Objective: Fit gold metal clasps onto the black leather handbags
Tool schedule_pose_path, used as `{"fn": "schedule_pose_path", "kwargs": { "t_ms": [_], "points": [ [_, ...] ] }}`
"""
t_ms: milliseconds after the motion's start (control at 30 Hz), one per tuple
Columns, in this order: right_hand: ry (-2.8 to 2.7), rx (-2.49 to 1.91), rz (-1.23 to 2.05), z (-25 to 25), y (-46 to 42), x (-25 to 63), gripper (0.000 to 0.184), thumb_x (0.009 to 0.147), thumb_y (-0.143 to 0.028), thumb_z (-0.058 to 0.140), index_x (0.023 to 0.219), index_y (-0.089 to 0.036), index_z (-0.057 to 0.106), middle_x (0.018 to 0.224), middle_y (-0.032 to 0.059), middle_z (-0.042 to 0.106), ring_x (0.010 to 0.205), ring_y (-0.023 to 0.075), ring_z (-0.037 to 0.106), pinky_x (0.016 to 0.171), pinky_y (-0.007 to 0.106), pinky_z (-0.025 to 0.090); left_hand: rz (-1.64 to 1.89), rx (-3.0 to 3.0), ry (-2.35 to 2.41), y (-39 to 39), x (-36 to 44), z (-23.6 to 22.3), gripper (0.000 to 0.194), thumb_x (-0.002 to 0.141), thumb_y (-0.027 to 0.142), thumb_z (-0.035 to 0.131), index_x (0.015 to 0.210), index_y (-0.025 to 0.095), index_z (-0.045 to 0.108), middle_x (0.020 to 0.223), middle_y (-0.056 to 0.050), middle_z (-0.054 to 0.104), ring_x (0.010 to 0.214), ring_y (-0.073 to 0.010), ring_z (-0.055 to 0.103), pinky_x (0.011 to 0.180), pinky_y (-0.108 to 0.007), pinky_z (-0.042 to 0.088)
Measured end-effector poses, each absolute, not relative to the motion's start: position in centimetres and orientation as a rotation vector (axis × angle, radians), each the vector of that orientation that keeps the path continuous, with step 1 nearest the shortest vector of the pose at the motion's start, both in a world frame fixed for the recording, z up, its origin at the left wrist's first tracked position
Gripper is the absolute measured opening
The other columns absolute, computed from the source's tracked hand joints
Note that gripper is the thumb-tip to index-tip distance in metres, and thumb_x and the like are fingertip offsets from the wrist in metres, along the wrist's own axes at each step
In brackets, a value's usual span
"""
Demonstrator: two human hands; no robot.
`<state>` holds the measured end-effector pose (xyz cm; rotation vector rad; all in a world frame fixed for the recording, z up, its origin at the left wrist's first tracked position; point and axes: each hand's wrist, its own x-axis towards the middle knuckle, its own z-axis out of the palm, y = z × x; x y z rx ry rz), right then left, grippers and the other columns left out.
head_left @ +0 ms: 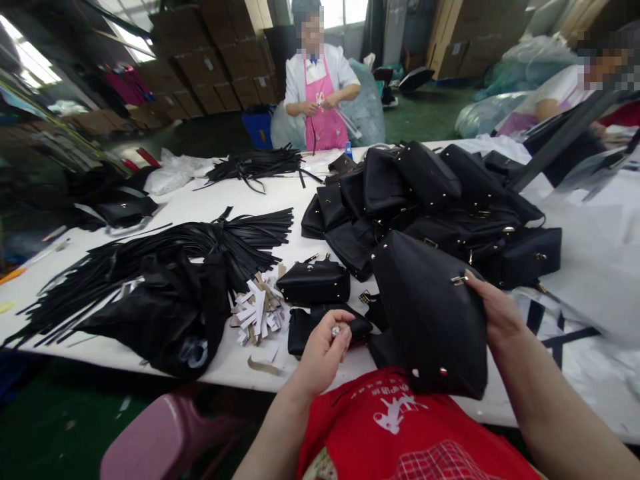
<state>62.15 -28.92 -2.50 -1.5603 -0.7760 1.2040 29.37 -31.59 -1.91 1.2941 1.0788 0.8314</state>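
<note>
My right hand (493, 310) grips the upper right edge of a black leather bag (433, 313) that stands tilted against my red apron at the table's near edge. A small metal clasp shows on the bag by my fingertips. My left hand (325, 353) is closed in a pinch on a small silvery piece, held just left of the bag. Below that hand lie two small black pouches (315, 283), the nearer one partly hidden by my fingers.
A heap of black bags (435, 193) fills the table's middle right. Bundles of black straps (200, 247), a black plastic bag (170, 313) and paper scraps (257, 310) lie left. One person in a pink apron (320, 87) stands across the white table (220, 197); another sits at right.
</note>
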Motion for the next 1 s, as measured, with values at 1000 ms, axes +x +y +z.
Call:
{"fn": "schedule_pose_path", "kwargs": {
  "t_ms": [1000],
  "points": [
    [-0.762, -1.629, 1.578, -4.8, -30.5, 58.5, 0.048, 0.084, -0.057, 0.048, 0.1, -0.017, 0.069, 0.089, 0.0131, 0.076, 0.09, 0.033, 0.071, 0.081, 0.045, 0.058, 0.427, 2.126, 0.657, -35.5, 33.6, -0.6, 0.017, 0.091, 0.032, 0.06, 0.089, 0.023, 0.073, 0.079, -0.002, 0.073, 0.071, -0.0142, 0.065, 0.065, -0.026, 0.045]
  ]
}}
